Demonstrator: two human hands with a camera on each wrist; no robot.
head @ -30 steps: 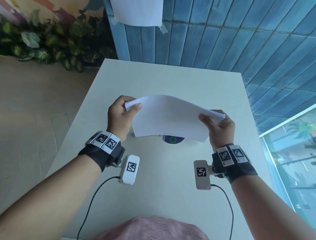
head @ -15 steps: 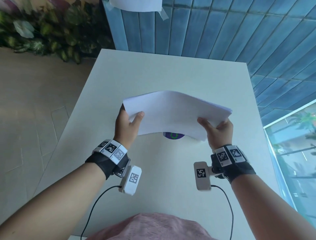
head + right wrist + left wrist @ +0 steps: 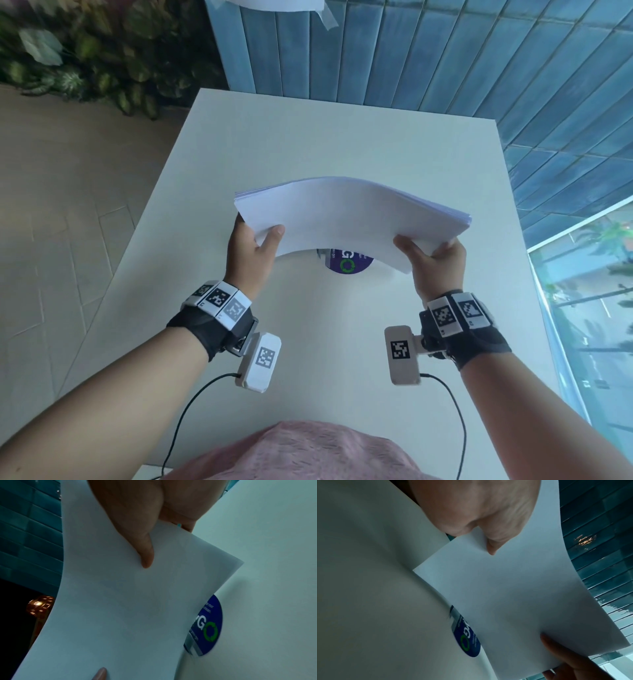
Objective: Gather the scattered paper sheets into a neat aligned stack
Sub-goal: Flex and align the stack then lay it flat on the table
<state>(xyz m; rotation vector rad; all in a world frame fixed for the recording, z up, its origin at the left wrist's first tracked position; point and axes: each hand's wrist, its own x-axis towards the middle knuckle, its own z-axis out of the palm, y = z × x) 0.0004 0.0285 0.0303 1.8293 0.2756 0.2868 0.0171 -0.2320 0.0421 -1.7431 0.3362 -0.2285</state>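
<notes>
Paper sheets [image 3: 349, 219], bowed upward over the desk [image 3: 342, 137], are pinched at both short ends by the left hand [image 3: 251, 248] and right hand [image 3: 436, 260], probably to square the edges.

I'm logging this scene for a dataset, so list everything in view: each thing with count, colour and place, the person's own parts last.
paper stack: one, white, held bowed above the table, between both hands
table: one, off-white, under the stack
round sticker: one, blue with a green ring, on the table, partly hidden by the stack
taped sheet: one, white, on the wall at the top edge
tiled wall: blue, behind the table
plants: green, far left
window: one, at right
wrist cameras: two, white with black markers, cabled
wristbands: two, black with marker tiles
pink garment: one, bottom edge
left hand: grips the stack's left end
right hand: grips its right end
</notes>
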